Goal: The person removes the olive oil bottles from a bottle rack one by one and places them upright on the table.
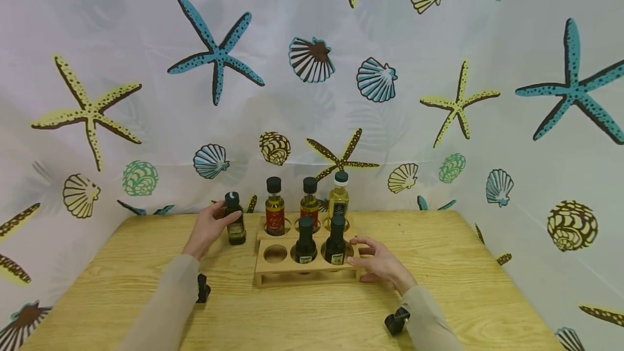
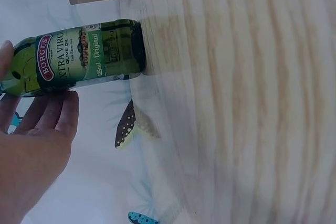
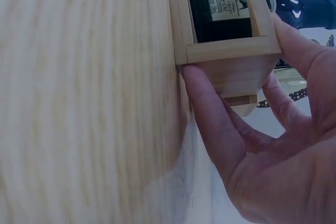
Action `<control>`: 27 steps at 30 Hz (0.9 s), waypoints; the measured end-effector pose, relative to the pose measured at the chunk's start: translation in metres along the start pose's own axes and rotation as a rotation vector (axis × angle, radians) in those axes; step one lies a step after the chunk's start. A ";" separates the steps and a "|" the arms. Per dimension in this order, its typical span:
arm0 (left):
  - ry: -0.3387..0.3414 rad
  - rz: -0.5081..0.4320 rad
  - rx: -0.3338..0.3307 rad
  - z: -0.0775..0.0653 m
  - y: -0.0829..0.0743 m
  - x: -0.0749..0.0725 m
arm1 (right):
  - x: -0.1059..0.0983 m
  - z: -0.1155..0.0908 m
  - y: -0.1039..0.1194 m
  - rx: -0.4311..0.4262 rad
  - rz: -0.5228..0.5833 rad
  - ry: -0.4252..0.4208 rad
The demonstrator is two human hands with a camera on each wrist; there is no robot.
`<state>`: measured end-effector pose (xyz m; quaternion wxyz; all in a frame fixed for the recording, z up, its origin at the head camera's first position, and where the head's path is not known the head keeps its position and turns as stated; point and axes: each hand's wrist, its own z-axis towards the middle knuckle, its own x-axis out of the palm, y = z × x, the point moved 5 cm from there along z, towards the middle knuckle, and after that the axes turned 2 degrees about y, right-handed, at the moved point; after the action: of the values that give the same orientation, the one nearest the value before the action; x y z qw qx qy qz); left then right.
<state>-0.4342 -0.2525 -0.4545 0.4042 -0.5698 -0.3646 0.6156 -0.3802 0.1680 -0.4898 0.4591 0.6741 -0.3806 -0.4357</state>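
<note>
My left hand grips a small green olive oil bottle around its upper part. The bottle is upright, left of a two-tier wooden bottle rack. In the left wrist view its extra virgin label faces the camera, and its base is right at the tabletop. My right hand holds the rack's right end. In the right wrist view, the thumb is at the upper edge and a finger reaches the lower corner of the end panel.
Two red-labelled bottles and a yellow oil bottle stand in the rack's back row. Two dark bottles occupy the front row; its left hole is vacant. A patterned curtain borders the wooden table.
</note>
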 end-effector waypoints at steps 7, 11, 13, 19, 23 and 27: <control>-0.033 0.024 0.054 0.001 -0.002 0.001 | 0.001 -0.002 0.002 -0.012 -0.003 -0.002; -0.064 0.042 0.077 0.002 -0.001 0.001 | 0.001 -0.003 0.002 -0.009 -0.010 -0.003; -0.069 0.044 0.081 0.003 -0.001 0.001 | 0.000 -0.003 0.001 -0.009 -0.015 -0.005; -0.062 0.009 0.071 0.005 0.001 0.002 | -0.001 -0.002 -0.001 -0.002 -0.006 -0.006; -0.055 -0.038 0.057 0.007 0.003 0.002 | -0.001 -0.002 -0.001 -0.015 -0.001 0.017; -0.044 -0.064 0.041 0.007 0.005 0.001 | 0.001 -0.003 0.000 -0.028 -0.005 0.023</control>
<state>-0.4416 -0.2535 -0.4586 0.4273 -0.5357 -0.3786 0.6222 -0.3768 0.1684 -0.4891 0.4718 0.6734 -0.3676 -0.4345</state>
